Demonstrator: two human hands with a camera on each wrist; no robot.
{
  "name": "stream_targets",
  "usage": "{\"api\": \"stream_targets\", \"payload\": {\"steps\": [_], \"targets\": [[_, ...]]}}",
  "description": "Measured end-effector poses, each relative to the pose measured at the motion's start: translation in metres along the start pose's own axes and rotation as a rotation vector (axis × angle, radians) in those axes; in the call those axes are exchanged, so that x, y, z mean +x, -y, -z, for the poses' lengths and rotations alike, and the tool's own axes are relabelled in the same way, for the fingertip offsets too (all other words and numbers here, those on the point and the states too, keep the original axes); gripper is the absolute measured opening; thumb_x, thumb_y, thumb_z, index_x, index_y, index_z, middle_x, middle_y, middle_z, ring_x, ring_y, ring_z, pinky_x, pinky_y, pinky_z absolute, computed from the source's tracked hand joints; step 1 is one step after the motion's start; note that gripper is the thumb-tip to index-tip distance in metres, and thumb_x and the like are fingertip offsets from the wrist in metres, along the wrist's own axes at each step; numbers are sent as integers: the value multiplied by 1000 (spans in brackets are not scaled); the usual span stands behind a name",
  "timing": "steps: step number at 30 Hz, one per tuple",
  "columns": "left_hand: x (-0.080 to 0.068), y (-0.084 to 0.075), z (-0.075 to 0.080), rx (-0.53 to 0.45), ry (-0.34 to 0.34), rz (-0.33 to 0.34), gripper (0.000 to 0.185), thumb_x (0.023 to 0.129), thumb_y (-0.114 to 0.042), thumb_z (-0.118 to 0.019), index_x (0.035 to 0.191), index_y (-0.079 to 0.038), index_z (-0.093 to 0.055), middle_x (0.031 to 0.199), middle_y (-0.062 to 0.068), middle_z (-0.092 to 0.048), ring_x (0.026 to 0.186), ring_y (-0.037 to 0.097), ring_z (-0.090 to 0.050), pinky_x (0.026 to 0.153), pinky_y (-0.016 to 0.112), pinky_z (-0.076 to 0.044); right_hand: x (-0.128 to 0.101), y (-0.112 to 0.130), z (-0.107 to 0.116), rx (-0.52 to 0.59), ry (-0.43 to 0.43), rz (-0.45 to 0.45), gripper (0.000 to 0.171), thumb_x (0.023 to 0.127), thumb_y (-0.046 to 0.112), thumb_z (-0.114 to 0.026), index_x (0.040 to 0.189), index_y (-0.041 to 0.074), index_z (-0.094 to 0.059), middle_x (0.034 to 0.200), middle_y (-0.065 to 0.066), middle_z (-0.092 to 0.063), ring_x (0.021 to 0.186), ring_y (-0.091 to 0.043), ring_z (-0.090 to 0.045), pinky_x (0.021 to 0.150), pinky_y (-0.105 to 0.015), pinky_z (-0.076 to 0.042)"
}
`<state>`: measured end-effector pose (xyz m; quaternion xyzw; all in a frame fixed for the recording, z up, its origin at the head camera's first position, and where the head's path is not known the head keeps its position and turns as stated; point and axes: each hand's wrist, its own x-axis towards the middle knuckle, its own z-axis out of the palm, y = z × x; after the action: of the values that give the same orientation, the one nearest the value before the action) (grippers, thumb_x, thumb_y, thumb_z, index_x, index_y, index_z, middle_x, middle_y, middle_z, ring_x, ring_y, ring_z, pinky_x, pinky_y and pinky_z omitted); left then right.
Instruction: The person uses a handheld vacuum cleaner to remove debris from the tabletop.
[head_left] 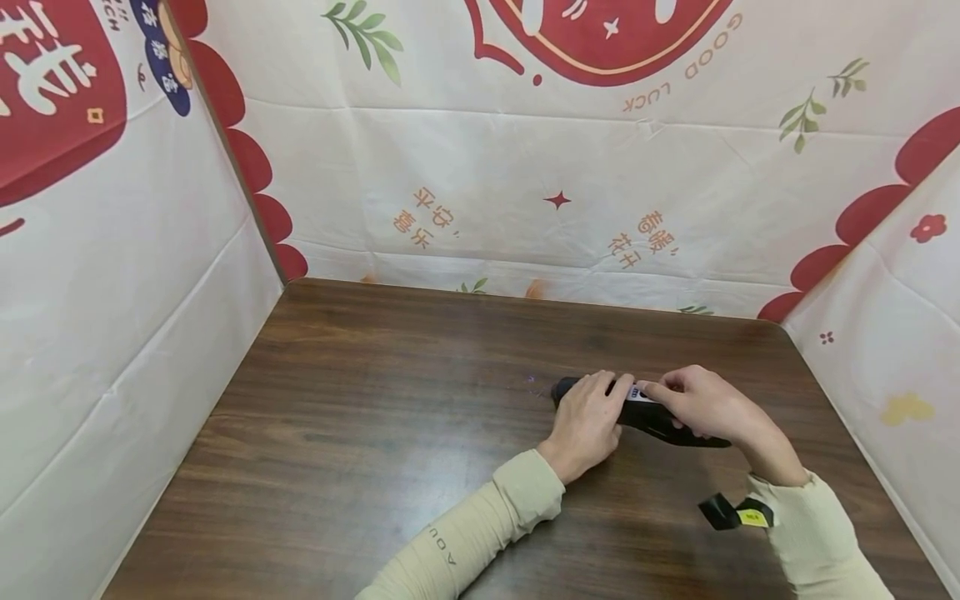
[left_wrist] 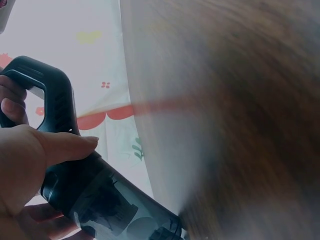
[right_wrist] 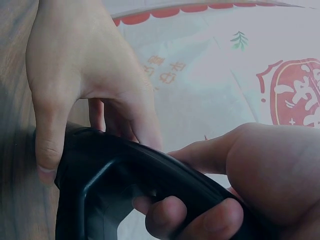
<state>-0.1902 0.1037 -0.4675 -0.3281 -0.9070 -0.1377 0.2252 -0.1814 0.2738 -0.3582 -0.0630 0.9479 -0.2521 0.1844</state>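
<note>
A black handheld vacuum [head_left: 675,433] lies on its side on the dark wooden table [head_left: 360,433], right of centre. My left hand [head_left: 600,402] covers its front body, fingers curled over the top and thumb along the side [left_wrist: 65,145]. The right hand [head_left: 686,400] wraps round the looped handle [right_wrist: 125,185] at the back end. In the left wrist view the clear dust bin [left_wrist: 115,210] shows below my palm. A white label on the body peeks out between the two hands. Most of the body is hidden under them.
White cloth walls with red prints [head_left: 525,183] close off the table at the back, left and right. A black strap with a yellow tag [head_left: 738,512] sits on the right wrist. Bare tabletop lies to the left of the hands.
</note>
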Motion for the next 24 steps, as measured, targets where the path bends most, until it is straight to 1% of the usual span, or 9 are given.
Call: {"api": "stream_targets", "payload": {"steps": [10,16,24], "targets": [[-3,4,4,5,10,8,63,80,-27,-79,134,-14,-52,122,1,-62,118,15,-60,107,27,-44,4,3,-3,3,6,6,42,102,41,-51,82,5,-63,58,-2,-52,44,-14,-47,43,-31,-44],[-5,7,4,3,16,12,61,81,-27,-78,134,-15,-51,122,1,-61,116,13,-59,106,26,-44,5,4,-5,9,9,3,41,101,40,-53,84,5,-64,58,-1,-52,44,-14,-47,43,-31,-45],[-7,9,5,4,16,19,62,81,-27,-79,135,-14,-51,124,2,-61,118,14,-59,107,28,-44,6,7,-5,18,12,5,40,101,39,-53,85,5,-64,58,-1,-52,44,-14,-46,42,-30,-44]]}}
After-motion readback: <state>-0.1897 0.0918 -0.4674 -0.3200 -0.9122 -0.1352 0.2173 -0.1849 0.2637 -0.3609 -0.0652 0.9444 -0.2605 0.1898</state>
